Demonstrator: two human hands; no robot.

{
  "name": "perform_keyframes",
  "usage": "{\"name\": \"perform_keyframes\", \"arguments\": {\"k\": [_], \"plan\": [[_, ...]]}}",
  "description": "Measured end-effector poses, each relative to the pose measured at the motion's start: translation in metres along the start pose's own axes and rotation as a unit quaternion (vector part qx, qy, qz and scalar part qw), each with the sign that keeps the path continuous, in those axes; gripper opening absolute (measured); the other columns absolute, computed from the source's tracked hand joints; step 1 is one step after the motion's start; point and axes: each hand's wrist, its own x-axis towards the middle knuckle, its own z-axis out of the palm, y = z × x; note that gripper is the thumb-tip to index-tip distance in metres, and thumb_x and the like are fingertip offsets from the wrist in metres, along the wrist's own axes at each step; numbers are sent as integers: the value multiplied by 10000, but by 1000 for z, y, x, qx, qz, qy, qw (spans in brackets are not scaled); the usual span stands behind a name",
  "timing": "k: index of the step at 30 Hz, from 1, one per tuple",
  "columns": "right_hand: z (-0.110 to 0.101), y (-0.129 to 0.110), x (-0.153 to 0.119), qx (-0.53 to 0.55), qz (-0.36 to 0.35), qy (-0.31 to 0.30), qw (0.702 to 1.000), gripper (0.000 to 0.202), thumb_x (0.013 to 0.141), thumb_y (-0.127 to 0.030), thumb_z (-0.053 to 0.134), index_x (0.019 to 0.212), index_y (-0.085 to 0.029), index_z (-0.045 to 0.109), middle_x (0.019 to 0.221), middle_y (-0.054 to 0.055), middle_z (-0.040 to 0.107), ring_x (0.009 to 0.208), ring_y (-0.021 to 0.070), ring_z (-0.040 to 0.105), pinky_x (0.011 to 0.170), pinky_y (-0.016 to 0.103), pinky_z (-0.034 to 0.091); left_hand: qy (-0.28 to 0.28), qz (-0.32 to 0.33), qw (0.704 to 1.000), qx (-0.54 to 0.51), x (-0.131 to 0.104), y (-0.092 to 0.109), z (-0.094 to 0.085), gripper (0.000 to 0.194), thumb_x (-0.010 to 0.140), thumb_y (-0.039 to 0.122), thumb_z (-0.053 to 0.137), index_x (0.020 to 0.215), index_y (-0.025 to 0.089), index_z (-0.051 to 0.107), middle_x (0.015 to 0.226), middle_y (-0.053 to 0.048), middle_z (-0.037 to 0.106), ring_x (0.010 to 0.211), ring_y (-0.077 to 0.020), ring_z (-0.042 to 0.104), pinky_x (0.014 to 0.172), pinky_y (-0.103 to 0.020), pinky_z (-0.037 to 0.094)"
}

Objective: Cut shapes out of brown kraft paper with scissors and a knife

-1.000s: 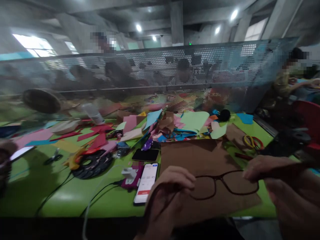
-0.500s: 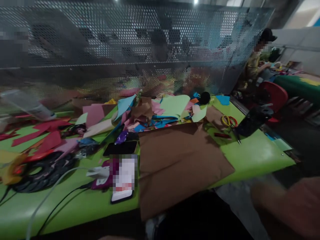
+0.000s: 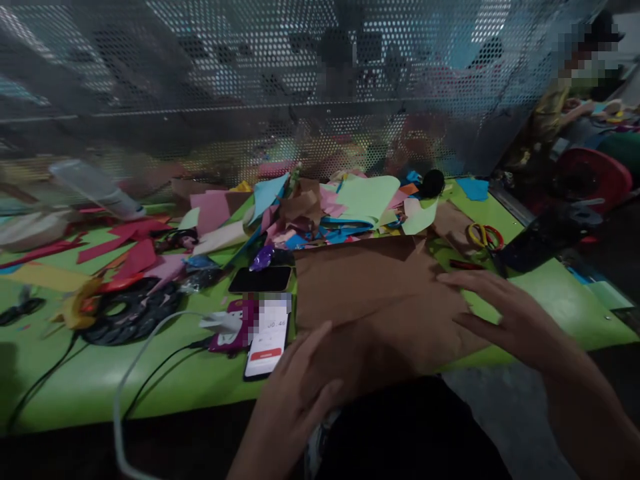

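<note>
Hands point(image 3: 293, 383) point(image 3: 515, 320) back at sheet point(image 3: 370, 293), bottle point(image 3: 97, 190) beyond

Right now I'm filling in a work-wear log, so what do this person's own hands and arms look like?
Both the left hand and the right hand are bare, without gloves; no rings can be made out. The forearms show no sleeves or watch within the picture. The light is dim, so small markings are hard to tell.

Craft workshop — green worktable point(image 3: 555, 303), coloured paper scraps point(image 3: 367, 199), scissors point(image 3: 485, 237), perforated metal screen point(image 3: 280, 73)
</note>
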Motion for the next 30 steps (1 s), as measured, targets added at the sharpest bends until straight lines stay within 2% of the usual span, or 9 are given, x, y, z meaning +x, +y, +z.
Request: {"name": "perform_keyframes", "arguments": {"k": [4, 7, 9, 13, 16, 18, 22, 25, 30], "plan": [[48, 62, 13, -42, 37, -136, 989, 679, 870, -525, 624, 1481, -291, 440, 1503, 118, 483, 1345, 348, 480, 1084, 531, 422, -74, -7, 991, 107, 20, -29, 39, 666, 902, 347, 570, 1524, 253, 352, 1507, -97, 496, 1391, -300, 447, 1114, -506, 400], [63, 87, 5, -58, 53, -170, 982, 772, 806, -517, 684, 1493, -280, 422, 1509, 143, 456, 1346, 370, 460, 1075, 543, 412, -95, -27, 977, 187, 24, -33, 52, 758, 843, 361, 645, 1530, 232, 352, 1560, -112, 425, 1438, -346, 368, 1145, -578, 313], [63, 90, 2, -58, 59, -163, 983, 791, 780, -484, 711, 1484, -257, 431, 1419, 157, 521, 1269, 368, 513, 1024, 529, 448, -98, -45, 971, 213, 26, -28, 52, 806, 816, 382, 684, 1534, 230, 350, 1527, -122, 464, 1380, -362, 432, 1112, -577, 343], [56, 83, 5, -38, 66, -124, 989, 582, 820, -403, 655, 1371, -247, 548, 1126, 116, 635, 1038, 312, 609, 885, 455, 510, -99, -67, 963, 243, 33, -17, 45, 817, 796, 381, 720, 1523, 224, 383, 1291, -128, 623, 1165, -358, 560, 963, -513, 455], [54, 88, 6, 0, 93, -65, 993, 230, 893, -389, 566, 1017, -242, 691, 949, 73, 660, 872, 256, 641, 766, 387, 517, -91, -68, 965, 238, 38, -17, 41, 735, 810, 340, 707, 1486, 221, 443, 1122, -104, 661, 1082, -341, 578, 922, -487, 474], [55, 97, 5, 27, 122, -6, 992, 235, 888, -445, 583, 863, -233, 679, 889, 58, 667, 822, 242, 647, 729, 370, 509, -74, -76, 974, 199, 38, -20, 38, 674, 821, 310, 689, 1455, 235, 475, 1110, -89, 660, 1083, -328, 582, 928, -480, 479], [62, 114, 1, 103, 210, 119, 965, 332, 824, -549, 646, 891, -224, 650, 825, 31, 682, 736, 224, 640, 672, 354, 505, -2, -134, 991, 16, 33, -29, 37, 678, 839, 308, 655, 1472, 293, 413, 1077, -35, 650, 997, -243, 637, 902, -417, 522], [68, 122, -1, 142, 244, 154, 947, 339, 806, -547, 668, 917, -227, 645, 805, 15, 686, 727, 219, 636, 662, 345, 500, 37, -160, 978, -126, 27, -29, 39, 780, 850, 359, 646, 1535, 289, 279, 1066, -24, 647, 981, -208, 661, 912, -391, 535], [76, 130, -4, 128, 253, 171, 944, 306, 849, -516, 634, 967, -234, 656, 927, 37, 721, 848, 245, 664, 765, 376, 507, 35, -180, 971, -154, 16, -21, 47, 833, 868, 427, 640, 1563, 252, 216, 1193, -75, 659, 1145, -257, 621, 1046, -456, 466]]}}
